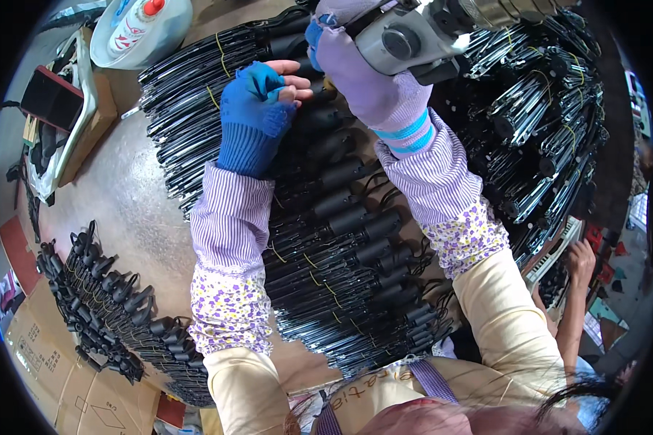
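Observation:
My left hand (pixel 257 112), in a blue knit glove with bare fingertips, lies over the black handles of a row of folding umbrella frames (pixel 196 116). Its fingers are half bent and apart, and nothing shows between them. My right hand (pixel 374 83), in a lavender glove with light blue wrist bands, is curled beside a grey metal machine head (pixel 395 40) with a round knob. That head covers part of the hand, so what its fingers hold is hidden. Below my hands, more umbrella frames (pixel 341 290) with black handles and wrist straps lie in bundles tied with yellow string.
More bundled frames pile up at the right (pixel 537 123) and lower left (pixel 116 312). A white tub (pixel 174 32) holding a red-capped bottle (pixel 141 25) stands at the upper left, above a box (pixel 87 138). Another person's hand (pixel 580 264) shows at the right. Cardboard (pixel 58 362) lies lower left.

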The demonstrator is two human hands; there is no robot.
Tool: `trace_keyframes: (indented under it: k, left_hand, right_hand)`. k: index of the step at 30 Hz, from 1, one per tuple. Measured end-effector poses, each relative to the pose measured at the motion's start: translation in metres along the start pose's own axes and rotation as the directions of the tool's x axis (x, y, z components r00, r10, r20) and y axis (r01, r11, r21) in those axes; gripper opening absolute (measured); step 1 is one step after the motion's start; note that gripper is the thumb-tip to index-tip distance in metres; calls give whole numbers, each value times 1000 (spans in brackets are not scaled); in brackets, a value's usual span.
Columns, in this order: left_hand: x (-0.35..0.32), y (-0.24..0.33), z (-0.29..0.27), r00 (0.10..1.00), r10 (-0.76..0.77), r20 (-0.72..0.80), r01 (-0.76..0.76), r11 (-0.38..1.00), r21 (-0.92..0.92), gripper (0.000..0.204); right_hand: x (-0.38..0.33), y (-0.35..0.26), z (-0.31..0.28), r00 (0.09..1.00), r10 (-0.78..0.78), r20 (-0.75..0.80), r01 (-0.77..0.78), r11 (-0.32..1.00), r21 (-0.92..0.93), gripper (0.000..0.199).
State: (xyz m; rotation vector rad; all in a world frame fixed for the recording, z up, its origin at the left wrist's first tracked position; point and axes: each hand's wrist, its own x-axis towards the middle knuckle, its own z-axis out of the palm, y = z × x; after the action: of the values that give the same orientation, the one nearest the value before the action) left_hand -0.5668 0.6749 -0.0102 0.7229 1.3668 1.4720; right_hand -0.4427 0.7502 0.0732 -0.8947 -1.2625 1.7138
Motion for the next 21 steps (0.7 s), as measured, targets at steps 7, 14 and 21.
trace_keyframes:
  k: [7,14,21]
  left_hand:
    - [3,-4,-6,999,42,17,-43,996,76,27]
    - [6,-12,-11,988,142,63,-153,958,241,27]
    - [2,-17,-13,988,144,59,-154,956,248,28]
  right_hand:
    - [3,28,-3,968,-239,75,245,966,-77,29]
    - [-3,31,6,955,-287,79,297,938,-178,26]
    - [-1,39,4,977,-191,94,201,974,-104,22]
